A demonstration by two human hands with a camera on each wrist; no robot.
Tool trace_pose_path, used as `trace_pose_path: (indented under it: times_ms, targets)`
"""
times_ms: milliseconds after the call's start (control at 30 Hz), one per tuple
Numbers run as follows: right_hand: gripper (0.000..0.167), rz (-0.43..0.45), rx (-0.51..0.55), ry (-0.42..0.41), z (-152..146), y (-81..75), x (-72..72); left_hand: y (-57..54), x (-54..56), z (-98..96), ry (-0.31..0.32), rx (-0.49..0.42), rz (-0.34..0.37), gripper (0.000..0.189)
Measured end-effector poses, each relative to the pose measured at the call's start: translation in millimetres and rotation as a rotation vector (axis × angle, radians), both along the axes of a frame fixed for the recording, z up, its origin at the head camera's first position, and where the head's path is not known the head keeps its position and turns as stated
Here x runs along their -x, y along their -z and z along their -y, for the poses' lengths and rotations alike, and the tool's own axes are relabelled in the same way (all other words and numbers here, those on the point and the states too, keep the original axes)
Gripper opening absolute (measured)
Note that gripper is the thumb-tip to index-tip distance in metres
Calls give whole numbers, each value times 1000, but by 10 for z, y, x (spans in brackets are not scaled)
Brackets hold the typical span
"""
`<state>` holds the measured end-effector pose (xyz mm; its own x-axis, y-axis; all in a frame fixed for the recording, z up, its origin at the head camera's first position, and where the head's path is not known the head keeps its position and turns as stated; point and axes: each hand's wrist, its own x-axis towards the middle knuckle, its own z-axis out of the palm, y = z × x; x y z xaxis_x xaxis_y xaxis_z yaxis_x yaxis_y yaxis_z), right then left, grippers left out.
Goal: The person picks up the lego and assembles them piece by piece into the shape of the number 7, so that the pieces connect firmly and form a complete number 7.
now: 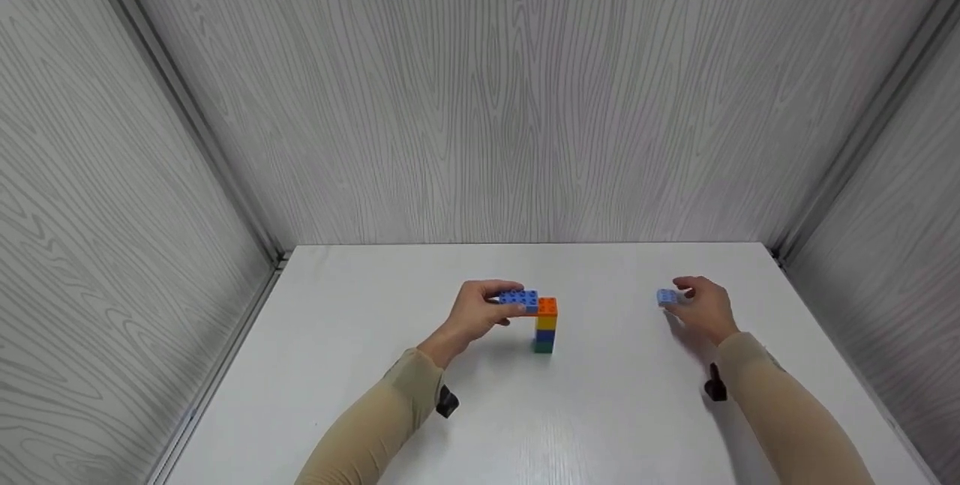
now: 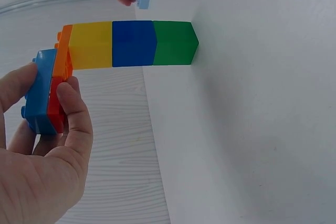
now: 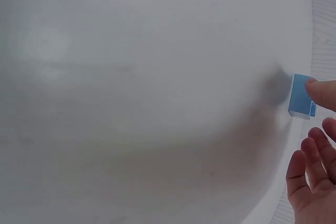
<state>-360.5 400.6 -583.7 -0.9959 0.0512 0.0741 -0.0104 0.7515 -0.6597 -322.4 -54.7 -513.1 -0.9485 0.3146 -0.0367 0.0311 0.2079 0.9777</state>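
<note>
My left hand (image 1: 476, 312) grips a blue toy building brick (image 1: 519, 298) on the left, overhanging end of a long orange brick (image 1: 547, 306). Under the orange brick's right end stands a column of yellow (image 2: 92, 45), dark blue (image 2: 134, 43) and green (image 2: 175, 43) bricks, green at the bottom on the table. In the left wrist view one fingertip (image 2: 68, 90) lies against the underside of the orange piece. Off to the right, my right hand (image 1: 701, 311) pinches a small light blue brick (image 3: 301, 96) above the table, thumb on its side, other fingers spread.
The white table (image 1: 600, 395) reaches back to a grey wood-patterned wall (image 1: 510, 95). Similar panels rise at the left (image 1: 90, 245) and right (image 1: 900, 245). Each sleeve has a small black device below it at the wrist.
</note>
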Motion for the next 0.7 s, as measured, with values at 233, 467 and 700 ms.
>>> trace_pose_path:
  times_ms: [233, 467, 700]
  targets:
    - [52, 3, 25, 8, 100, -59, -141, -5, -16, -18, -10, 5, -12, 39]
    - [54, 75, 87, 10, 223, -198, -285, -11, -17, -25, -5, 8, -5, 39]
    - [52, 80, 78, 27, 295, -225, -303, -10, -14, -9, -10, 5, -6, 39]
